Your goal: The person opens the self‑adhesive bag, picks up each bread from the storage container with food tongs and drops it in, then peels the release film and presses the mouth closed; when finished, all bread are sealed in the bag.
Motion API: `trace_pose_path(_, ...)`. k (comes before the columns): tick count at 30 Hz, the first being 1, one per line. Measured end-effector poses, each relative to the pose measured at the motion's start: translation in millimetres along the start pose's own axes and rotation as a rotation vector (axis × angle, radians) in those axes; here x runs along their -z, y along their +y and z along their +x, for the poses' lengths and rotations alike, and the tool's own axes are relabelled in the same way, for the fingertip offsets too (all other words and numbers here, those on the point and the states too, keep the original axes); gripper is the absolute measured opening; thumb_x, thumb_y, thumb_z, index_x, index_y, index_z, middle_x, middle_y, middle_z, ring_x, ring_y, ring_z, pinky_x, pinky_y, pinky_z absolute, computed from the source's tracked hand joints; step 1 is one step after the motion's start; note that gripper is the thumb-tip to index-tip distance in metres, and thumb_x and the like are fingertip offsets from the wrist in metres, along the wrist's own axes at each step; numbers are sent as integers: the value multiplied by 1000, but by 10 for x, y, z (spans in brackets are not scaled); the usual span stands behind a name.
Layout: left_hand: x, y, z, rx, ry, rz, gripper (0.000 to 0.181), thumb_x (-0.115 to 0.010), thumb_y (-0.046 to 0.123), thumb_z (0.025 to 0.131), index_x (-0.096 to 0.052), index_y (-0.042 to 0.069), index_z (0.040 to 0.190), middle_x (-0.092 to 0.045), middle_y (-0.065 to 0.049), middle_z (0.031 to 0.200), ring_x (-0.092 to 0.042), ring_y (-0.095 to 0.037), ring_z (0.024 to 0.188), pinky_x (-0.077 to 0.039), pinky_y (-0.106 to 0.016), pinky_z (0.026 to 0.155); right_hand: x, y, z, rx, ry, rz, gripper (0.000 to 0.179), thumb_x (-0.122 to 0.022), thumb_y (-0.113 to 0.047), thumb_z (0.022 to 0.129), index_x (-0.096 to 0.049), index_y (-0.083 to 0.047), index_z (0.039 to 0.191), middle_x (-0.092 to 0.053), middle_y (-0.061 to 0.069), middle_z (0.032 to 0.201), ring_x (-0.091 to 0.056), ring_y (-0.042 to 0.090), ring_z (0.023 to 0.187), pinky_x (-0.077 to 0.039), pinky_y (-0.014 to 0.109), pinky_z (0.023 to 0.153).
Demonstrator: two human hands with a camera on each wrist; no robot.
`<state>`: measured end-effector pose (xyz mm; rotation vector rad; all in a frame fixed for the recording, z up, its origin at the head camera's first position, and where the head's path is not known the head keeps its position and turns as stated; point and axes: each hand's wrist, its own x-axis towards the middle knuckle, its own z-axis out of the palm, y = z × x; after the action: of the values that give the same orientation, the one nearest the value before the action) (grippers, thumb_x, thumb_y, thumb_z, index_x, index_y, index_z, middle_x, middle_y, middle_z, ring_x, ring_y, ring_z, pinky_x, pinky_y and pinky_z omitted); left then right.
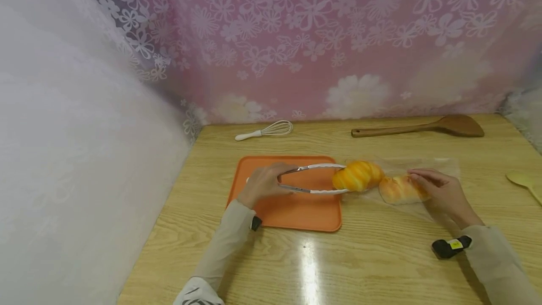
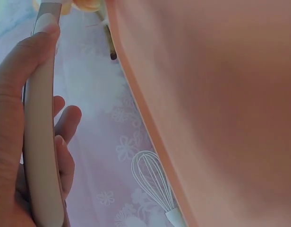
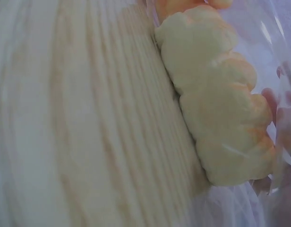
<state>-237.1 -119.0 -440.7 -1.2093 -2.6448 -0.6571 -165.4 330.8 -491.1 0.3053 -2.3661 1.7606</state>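
My left hand (image 1: 266, 183) grips a pair of tongs (image 1: 323, 192) with white tips, over an orange tray (image 1: 296, 218). The tong tips lie on both sides of a yellow-orange croissant (image 1: 359, 176), past the tray's right edge. Just right of it, a bumpy bread roll (image 1: 402, 191) lies inside a clear plastic bag (image 1: 442, 166). The croissant overlaps the bag's left end; how far inside it is I cannot tell. My right hand (image 1: 442, 194) pinches the bag above the roll. In the right wrist view the roll (image 3: 216, 99) shows through the film, with blurred fingertips (image 3: 269, 101) behind.
A white whisk (image 1: 271, 129) lies behind the tray. Along the table's back edge rests a brown wooden turner (image 1: 449, 126). A pale yellow spoon (image 1: 522, 181) sits at the far right. Flowered cloth (image 1: 296, 36) hangs behind the wooden table (image 1: 360, 258).
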Motion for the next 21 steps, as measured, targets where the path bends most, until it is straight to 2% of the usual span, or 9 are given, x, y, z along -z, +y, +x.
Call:
trace_pose_path(5,-23,-8,-8,-83,7,7,64,-89,32,67,-67,16,125,-74,-3,101,-60,-8,66,-38,-11,54,-24,-9,12,18,9,-22,28,-54,-2,98,-66,0,123,-68,-28,107,-62,-14,98,-48,4,78)
trace_pose_path(8,-42,16,2,-101,-5,-1,65,-90,31,66,-66,16,125,-73,-4,100,-60,-9,67,-37,-11,55,-40,-16,20,35,9,-58,27,-54,-3,98,-66,2,123,-68,-29,107,-60,-15,99,-48,3,79)
trace_pose_path(15,-66,48,96,-59,-68,52,66,-86,34,72,-62,18,131,-71,-2,112,-62,-10,71,-39,-13,54,-32,0,29,32,-7,-61,28,-54,-3,99,-64,3,124,-66,-29,110,-60,-15,100,-48,4,78)
trace_pose_path(18,-75,45,140,-37,-64,69,66,-86,33,72,-62,19,132,-70,-1,114,-63,-9,72,-39,-14,54,-32,15,37,44,10,-101,27,-53,-3,99,-65,4,123,-64,-32,110,-58,-17,102,-47,3,79)
trace_pose_path(21,-95,43,180,-61,-53,70,64,-87,32,72,-63,19,130,-69,0,115,-63,-9,73,-39,-14,54,-25,18,43,48,8,-116,28,-53,-4,99,-65,2,123,-63,-34,110,-56,-18,102,-47,2,78)
